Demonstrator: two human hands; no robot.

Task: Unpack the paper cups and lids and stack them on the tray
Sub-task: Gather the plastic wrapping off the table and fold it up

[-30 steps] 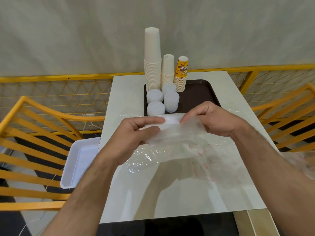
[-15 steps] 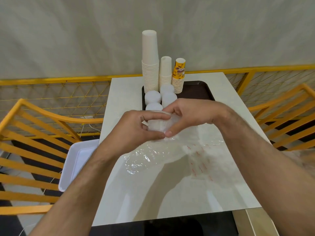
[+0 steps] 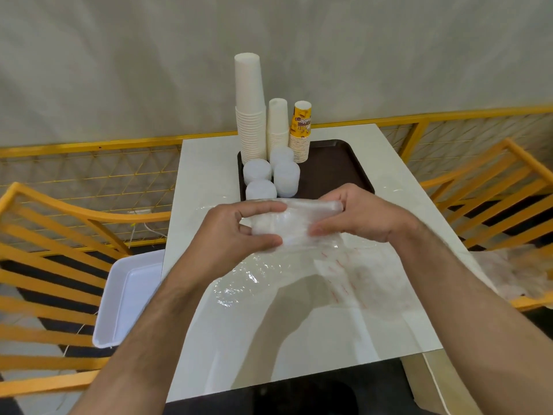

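Observation:
Both hands hold a clear plastic bag (image 3: 294, 223) above the white table, its far end rolled or bunched between them. My left hand (image 3: 239, 232) pinches its left side and my right hand (image 3: 356, 215) grips its right side. The rest of the bag lies flat on the table toward me, with red print on it. I cannot tell whether lids are inside the bunched part. Beyond my hands a dark brown tray (image 3: 335, 169) carries a tall white cup stack (image 3: 250, 106), a shorter white cup stack (image 3: 277, 124), a yellow printed cup stack (image 3: 300, 130) and several short white lid stacks (image 3: 270, 175).
The white table (image 3: 206, 163) is flanked by yellow wooden chairs (image 3: 54, 265). A white plastic bin (image 3: 125, 298) sits on the left chair. Crumpled plastic wrap (image 3: 514, 274) lies on the right chair. A yellow mesh railing (image 3: 89, 175) and grey wall stand behind.
My hands came together over the bag's far end half a second ago and have since spread slightly apart, with the bag more bunched between them. The view has shifted a little.

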